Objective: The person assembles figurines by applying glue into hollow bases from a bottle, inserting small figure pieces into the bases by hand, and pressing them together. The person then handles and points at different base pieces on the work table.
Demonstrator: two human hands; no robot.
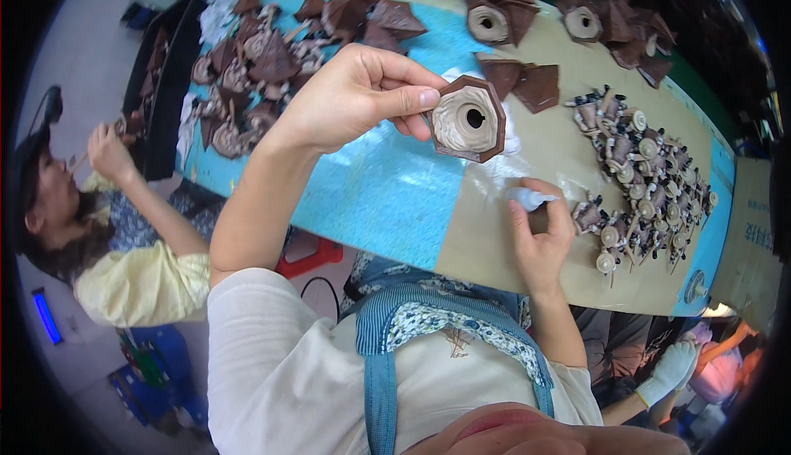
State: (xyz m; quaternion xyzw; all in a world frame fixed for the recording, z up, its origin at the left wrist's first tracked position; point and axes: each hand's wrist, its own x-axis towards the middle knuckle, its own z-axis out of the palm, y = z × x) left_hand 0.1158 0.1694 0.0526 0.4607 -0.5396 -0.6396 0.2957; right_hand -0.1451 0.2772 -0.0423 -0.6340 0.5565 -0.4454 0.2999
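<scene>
My left hand (362, 95) pinches an octagonal brown piece (453, 131) by its left rim, between thumb and fingers, raised over the table. The piece has a cream, rippled hollow with a dark round hole at its middle. My right hand (545, 237) is lower and to the right, its fingers wrapped round a small pale squeeze bottle (527, 199) with a narrow tip. That bottle is held near the tabletop, apart from the octagonal piece. Beyond the piece lie flat-sided brown pieces (535, 87) on the table.
Small figures with round cream tops (647, 171) crowd the right side of the table (486, 241). Brown pointed pieces and cream parts (268, 64) are heaped at the left. More cream-centred brown pieces (488, 23) line the far edge. At the left sits another person (136, 278).
</scene>
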